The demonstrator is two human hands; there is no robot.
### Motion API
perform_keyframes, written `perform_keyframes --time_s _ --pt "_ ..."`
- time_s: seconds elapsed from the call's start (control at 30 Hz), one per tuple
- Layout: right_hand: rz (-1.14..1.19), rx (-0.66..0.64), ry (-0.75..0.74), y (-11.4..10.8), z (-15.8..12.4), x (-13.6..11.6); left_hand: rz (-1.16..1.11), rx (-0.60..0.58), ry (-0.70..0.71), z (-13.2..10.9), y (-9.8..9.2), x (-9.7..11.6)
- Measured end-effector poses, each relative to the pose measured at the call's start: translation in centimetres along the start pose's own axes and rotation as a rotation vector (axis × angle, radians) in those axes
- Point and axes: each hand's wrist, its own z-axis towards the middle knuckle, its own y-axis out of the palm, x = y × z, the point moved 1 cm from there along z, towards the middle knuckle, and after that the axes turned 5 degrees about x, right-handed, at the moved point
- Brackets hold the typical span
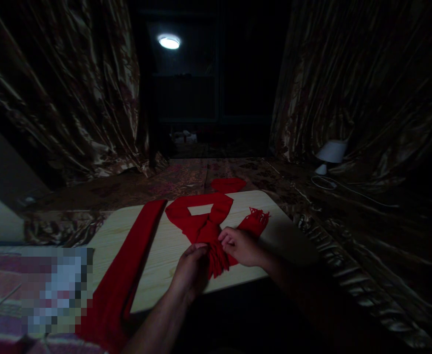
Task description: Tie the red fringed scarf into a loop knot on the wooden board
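A red scarf (204,225) lies looped and crossed over itself on a pale wooden table, its fringe pointing towards me. My left hand (191,268) is closed at the left edge of the scarf, just above the fringe, thumb and fingers pinched on the cloth. On the opposite edge, my right hand (240,245) has its fingers curled in a pinch at the fabric. Another fringed end (255,221) of red cloth stretches out behind my right hand. The palms and some fingertips are hidden or dark.
A long folded red cloth (137,255) runs down the left side of the table (164,275) and over its front edge. A red piece (229,185) lies beyond the far edge. A small white lamp (330,153) with a cord stands at right. Patterned curtains (101,98) flank a dark window.
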Motion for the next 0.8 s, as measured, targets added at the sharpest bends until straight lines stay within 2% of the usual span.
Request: perform_keyframes --time_s 0.1,0.27,0.4,0.6,0.8 --pt "0.012 -0.005 -0.046 0.4 -0.1 0.0 0.081 0.022 -0.055 -0.3 -0.3 0.2" --pt "-0.075 -0.085 -0.075 0.4 -0.6 -0.4 0.126 -0.041 -0.140 -0.5 -0.5 0.1" --pt "0.016 -0.146 -0.060 0.6 -1.3 0.2 0.128 -0.098 -0.160 -0.5 -0.6 0.1" --pt "0.151 -0.068 -0.105 1.4 -2.4 1.3 0.079 -0.126 -0.135 -0.3 -0.9 -0.1" --pt "0.168 -0.069 -0.107 0.9 -2.3 1.7 0.082 -0.116 -0.098 -0.6 -1.1 -0.2"
